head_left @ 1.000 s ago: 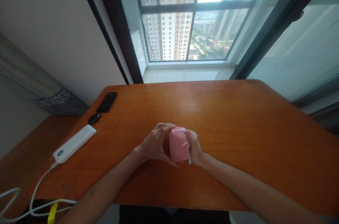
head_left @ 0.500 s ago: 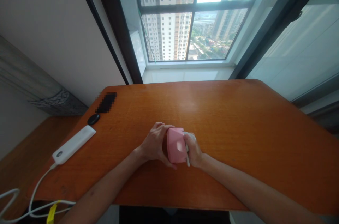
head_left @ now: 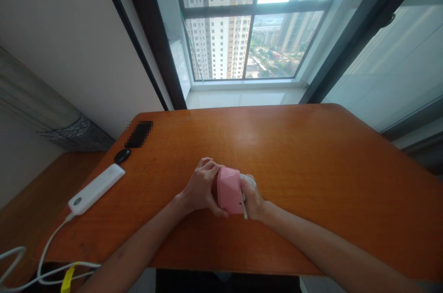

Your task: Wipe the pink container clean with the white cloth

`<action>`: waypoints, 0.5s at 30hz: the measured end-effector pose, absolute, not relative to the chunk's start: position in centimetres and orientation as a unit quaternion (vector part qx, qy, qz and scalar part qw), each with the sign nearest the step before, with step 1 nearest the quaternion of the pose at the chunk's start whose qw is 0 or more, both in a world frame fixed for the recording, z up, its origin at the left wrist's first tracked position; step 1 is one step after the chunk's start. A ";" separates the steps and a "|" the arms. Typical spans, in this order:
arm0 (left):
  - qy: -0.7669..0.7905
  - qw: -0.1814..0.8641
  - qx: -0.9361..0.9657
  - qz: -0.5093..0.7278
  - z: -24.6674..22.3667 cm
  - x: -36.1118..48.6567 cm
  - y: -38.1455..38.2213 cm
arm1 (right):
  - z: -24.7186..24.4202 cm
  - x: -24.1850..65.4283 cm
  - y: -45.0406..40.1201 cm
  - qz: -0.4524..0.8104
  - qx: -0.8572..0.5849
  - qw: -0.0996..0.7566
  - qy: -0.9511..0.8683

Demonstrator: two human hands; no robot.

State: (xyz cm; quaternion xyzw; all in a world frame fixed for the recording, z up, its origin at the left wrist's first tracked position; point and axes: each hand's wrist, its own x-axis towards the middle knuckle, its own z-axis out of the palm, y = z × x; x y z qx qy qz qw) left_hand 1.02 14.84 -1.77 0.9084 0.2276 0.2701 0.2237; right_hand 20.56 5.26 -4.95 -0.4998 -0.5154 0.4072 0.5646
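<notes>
Above the front middle of the table, a pink box-like thing (head_left: pixel 230 190) with a smooth, shiny face is between my hands. My left hand (head_left: pixel 203 187) curves round its left side, fingers at the top edge and thumb at the lower edge. On the other side, my right hand (head_left: pixel 252 195) is closed round a white part (head_left: pixel 248 181) joined to or against the pink thing, its thumb by the pink right edge. A thin white piece (head_left: pixel 245 210) sticks out below that thumb. My right fingers hide most of the white part, and I cannot tell what kind of thing it is.
The brown wooden table (head_left: pixel 311 159) reaches to the window. Along its left side lie a white power strip (head_left: pixel 97 190) with a white cable (head_left: pixel 48 242), a black oval object (head_left: pixel 122 156) and a blurred-out dark rectangle (head_left: pixel 139 134). A yellow tag (head_left: pixel 68 279) hangs on the cable.
The pink thing has turned slightly between my hands, and a small dark spot now shows near its lower right edge. My left thumb and fingers have shifted a little; the arms are almost still.
</notes>
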 end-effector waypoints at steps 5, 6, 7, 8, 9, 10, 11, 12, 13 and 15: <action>0.252 0.215 0.910 0.250 -1.6 1.0 14.6 | -4.1 20.5 5.3 0.420 -0.476 0.548 -0.545; 0.254 0.217 0.910 0.246 -1.6 1.0 14.5 | -3.9 20.5 5.3 0.415 -0.475 0.547 -0.551; 0.256 0.219 0.910 0.242 -1.7 1.0 14.5 | -3.6 20.5 5.3 0.411 -0.475 0.544 -0.556; 0.259 0.222 0.910 0.238 -1.7 1.0 14.5 | -3.4 20.4 5.3 0.409 -0.473 0.541 -0.562; 0.261 0.228 0.908 0.234 -1.8 1.0 14.4 | -3.3 20.4 5.3 0.409 -0.469 0.537 -0.569; 0.264 0.236 0.906 0.230 -1.8 1.1 14.4 | -3.2 20.4 5.3 0.409 -0.466 0.533 -0.576; 0.266 0.246 0.904 0.227 -1.8 1.1 14.4 | -3.1 20.4 5.3 0.406 -0.465 0.531 -0.580; 0.268 0.257 0.901 0.225 -1.8 1.2 14.3 | -3.1 20.4 5.2 0.402 -0.467 0.530 -0.582; 0.269 0.268 0.898 0.223 -1.7 1.3 14.3 | -3.1 20.5 5.2 0.397 -0.471 0.530 -0.583; 0.271 0.283 0.894 0.219 -1.5 1.4 14.2 | -3.2 20.5 5.2 0.389 -0.485 0.530 -0.576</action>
